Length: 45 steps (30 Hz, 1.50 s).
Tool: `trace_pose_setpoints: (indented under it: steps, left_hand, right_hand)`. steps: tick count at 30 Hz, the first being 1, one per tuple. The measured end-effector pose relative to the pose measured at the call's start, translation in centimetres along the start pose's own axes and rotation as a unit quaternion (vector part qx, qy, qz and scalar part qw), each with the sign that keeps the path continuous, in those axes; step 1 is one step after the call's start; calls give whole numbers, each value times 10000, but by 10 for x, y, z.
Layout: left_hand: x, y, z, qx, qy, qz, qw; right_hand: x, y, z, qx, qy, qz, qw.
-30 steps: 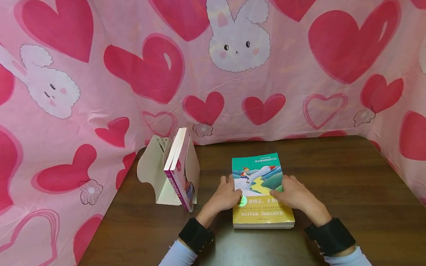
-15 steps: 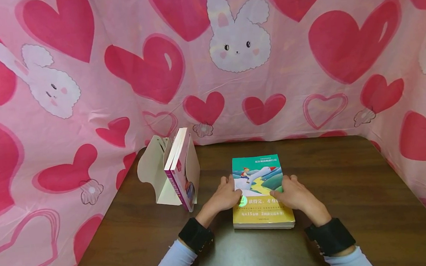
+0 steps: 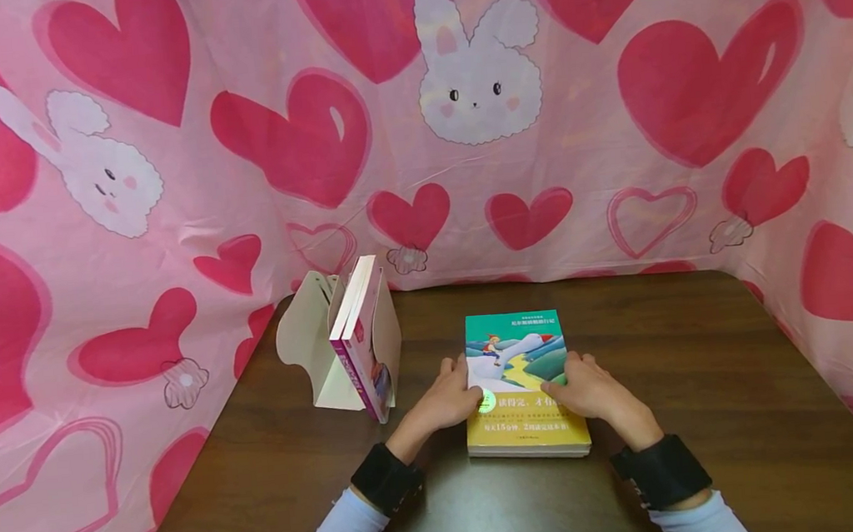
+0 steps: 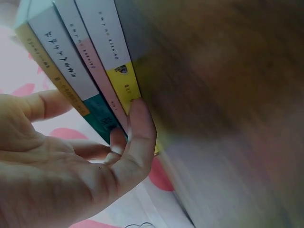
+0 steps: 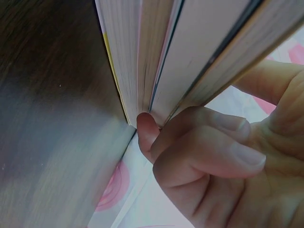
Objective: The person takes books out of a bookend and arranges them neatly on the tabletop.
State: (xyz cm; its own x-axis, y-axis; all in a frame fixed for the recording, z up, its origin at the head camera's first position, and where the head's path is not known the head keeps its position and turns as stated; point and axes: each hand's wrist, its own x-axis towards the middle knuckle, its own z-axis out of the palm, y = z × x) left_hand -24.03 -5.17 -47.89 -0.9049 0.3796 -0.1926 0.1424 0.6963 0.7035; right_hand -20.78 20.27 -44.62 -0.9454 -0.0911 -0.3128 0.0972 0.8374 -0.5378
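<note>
A stack of several paperback books (image 3: 528,429) lies flat on the table, its top cover green and yellow with a white goose. My left hand (image 3: 446,395) holds the stack's left side, thumb over the cover edge; in the left wrist view its fingers bend against the book spines (image 4: 66,57). On the opposite side, my right hand (image 3: 597,388) grips the stack with its thumb on the cover. Curled fingers (image 5: 204,156) meet the page edges (image 5: 199,52) in the right wrist view.
Left of the stack stands a cream bookend (image 3: 312,342) with two upright books (image 3: 360,338) leaning against its right panel. The dark wooden table (image 3: 703,344) is enclosed by a pink cloth (image 3: 576,162) with hearts and rabbits.
My left hand and wrist have shifted very slightly left and down along the stack's side. My right hand and the books look nearly unchanged.
</note>
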Motion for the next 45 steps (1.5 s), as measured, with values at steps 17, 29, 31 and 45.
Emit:
trace_pose_setpoints:
  steps: [17,29,31,45]
  left_hand:
    - [-51,-1,-21,24,500,599,9969]
    - [-90,-19,-41,91,915,607,9939]
    - [-94,-24,-47,77,904,605,9940]
    - [-123,-62,-81,-114,1258,-413,9911]
  right_hand:
    - [-1,-1,0,22,-75,47,10000]
    - [3,0,0,2,-54,45,10000]
    - [3,0,0,-12,-57,38,10000]
    - [3,0,0,19,-85,21,10000]
